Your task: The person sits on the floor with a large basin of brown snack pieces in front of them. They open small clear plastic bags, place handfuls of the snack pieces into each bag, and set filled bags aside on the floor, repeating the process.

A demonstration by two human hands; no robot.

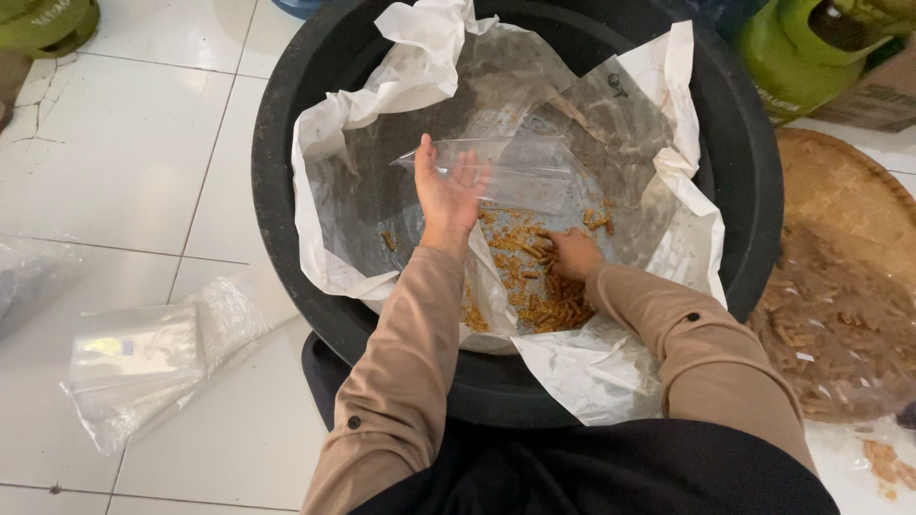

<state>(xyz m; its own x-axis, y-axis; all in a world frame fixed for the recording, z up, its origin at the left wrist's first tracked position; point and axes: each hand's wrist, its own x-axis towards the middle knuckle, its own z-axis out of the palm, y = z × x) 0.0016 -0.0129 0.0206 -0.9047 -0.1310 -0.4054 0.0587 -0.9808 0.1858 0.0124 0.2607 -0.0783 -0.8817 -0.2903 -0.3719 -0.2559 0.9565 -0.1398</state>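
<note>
A large black tub (286, 124) lined with a crumpled clear and white plastic sheet (410, 67) fills the middle of the head view. Small golden-brown snack pieces (525, 286) lie scattered at its bottom. My left hand (447, 195) holds a small clear plastic bag (520, 172) open above the pieces. My right hand (575, 253) is down among the snack pieces, fingers curled around some of them. Both arms wear tan sleeves.
A stack of clear plastic bags (143, 358) lies on the white tiled floor at the left. A round woven tray (840, 277) with more brown pieces sits at the right. Green gas cylinders (811, 43) stand at the upper corners.
</note>
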